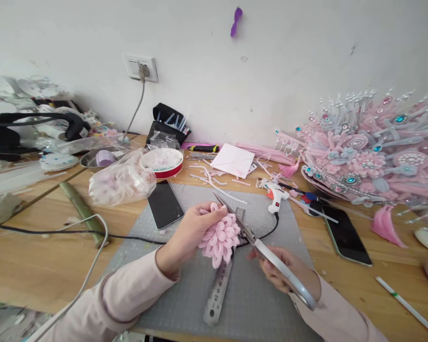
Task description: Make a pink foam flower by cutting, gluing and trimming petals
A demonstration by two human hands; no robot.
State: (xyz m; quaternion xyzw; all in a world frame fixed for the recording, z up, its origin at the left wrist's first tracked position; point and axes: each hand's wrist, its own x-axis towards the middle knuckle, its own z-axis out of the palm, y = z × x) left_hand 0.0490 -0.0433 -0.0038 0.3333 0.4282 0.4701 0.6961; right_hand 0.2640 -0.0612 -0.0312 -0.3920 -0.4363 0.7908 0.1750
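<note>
Between the thumb and fingers of my left hand point(192, 228) is a pink flower point(221, 237) made of fuzzy looped petals, held above the grey cutting mat. My right hand point(285, 268) grips a pair of scissors point(271, 259) with silvery-grey handles. The blades point up and to the left, past the flower's upper right edge; whether they touch a petal I cannot tell. Below the flower a steel ruler point(217, 294) lies on the cutting mat point(178, 294), partly covered by the flower and the blades.
A white glue gun point(278, 197) with a black cord lies behind my right hand. One dark phone point(164, 204) is left of the flower, another phone point(347, 232) at right. A large pink beaded headdress point(371, 152) fills the right back. A red-and-white bowl point(162, 164) stands behind.
</note>
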